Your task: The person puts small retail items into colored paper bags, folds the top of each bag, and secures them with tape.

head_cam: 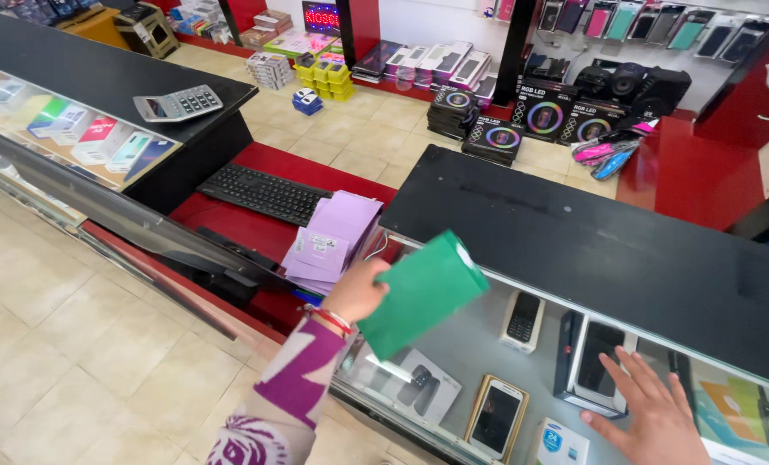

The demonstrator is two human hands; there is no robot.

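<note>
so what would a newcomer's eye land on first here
Likely the green flat package, held up in the left hand over the glass display counter. Next, the right hand lies spread flat on the glass at lower right, above phones on show. Behind, a stack of lilac envelopes sits beside a black keyboard.

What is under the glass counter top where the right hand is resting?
Under the glass counter top by the right hand lie phones and boxed handsets. The green packet in the left hand covers part of the case.
</note>
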